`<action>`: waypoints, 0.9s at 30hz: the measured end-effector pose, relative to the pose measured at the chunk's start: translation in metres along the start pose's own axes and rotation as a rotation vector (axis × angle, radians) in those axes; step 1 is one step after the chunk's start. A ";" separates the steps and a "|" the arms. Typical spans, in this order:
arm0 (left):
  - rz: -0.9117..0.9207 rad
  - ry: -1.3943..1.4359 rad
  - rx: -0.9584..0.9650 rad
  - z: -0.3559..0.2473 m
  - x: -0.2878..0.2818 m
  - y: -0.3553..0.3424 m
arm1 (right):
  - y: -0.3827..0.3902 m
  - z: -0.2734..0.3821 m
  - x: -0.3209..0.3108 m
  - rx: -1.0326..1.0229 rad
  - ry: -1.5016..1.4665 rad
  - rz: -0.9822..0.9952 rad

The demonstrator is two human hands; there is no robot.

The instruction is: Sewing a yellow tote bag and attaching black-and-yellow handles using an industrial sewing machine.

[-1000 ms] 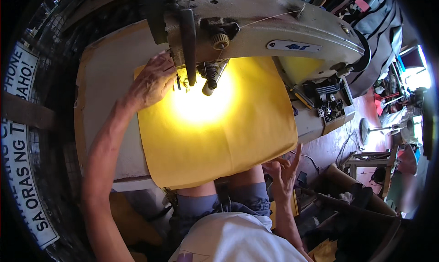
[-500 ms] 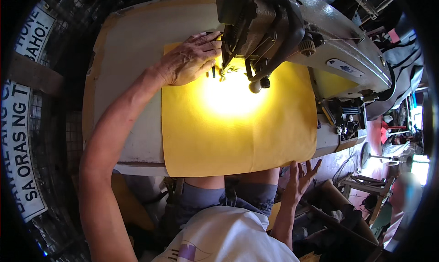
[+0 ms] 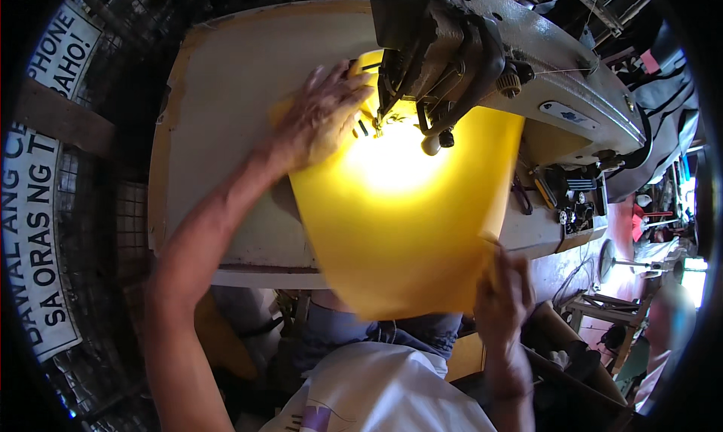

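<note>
Fingers of our left hand (image 3: 320, 123) spread loose over the yellow sheet (image 3: 399, 259); the presser foot (image 3: 379, 129) stands just right of them. The sheet's longer visible span seems to run from them toward us. Our right hand (image 3: 506, 287), farther from the foot, curls at the sheet's right edge; its grip we cannot tell.

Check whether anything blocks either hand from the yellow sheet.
Nothing visible does. The left hand overlaps the yellow sheet at its upper left edge; the right hand, motion-blurred, is at its lower right edge. The sewing machine head overhangs the sheet beside the left hand, not between.
</note>
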State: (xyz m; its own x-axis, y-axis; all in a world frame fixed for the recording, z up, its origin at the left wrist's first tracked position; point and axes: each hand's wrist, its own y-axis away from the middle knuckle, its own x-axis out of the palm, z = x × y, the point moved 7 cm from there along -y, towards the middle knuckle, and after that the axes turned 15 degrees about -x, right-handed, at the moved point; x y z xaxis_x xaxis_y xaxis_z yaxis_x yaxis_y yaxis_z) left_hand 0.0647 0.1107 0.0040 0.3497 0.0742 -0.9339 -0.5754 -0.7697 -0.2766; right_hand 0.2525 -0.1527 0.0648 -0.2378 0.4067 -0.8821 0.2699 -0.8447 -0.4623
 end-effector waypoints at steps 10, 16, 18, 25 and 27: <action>-0.002 -0.045 -0.437 -0.081 -0.015 0.084 | -0.176 -0.143 0.149 -0.098 -0.019 0.483; -0.022 0.020 -0.165 -0.053 -0.038 0.055 | -0.129 -0.046 0.097 -0.400 -0.038 0.046; 0.033 0.205 0.018 -0.051 -0.038 0.046 | -0.124 -0.020 0.102 -0.479 -0.298 0.140; -0.072 0.136 -0.034 -0.061 -0.029 0.059 | -0.137 -0.025 0.105 -0.579 -0.359 0.183; -0.066 0.152 -0.067 -0.059 -0.027 0.060 | -0.133 -0.025 0.106 -0.600 -0.306 0.240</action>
State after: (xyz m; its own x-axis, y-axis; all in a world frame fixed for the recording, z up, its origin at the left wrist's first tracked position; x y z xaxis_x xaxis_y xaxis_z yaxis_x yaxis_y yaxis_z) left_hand 0.0647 0.0254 0.0259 0.4954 0.0329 -0.8681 -0.4991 -0.8071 -0.3154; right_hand 0.2143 0.0117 0.0304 -0.3345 0.0432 -0.9414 0.7937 -0.5257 -0.3061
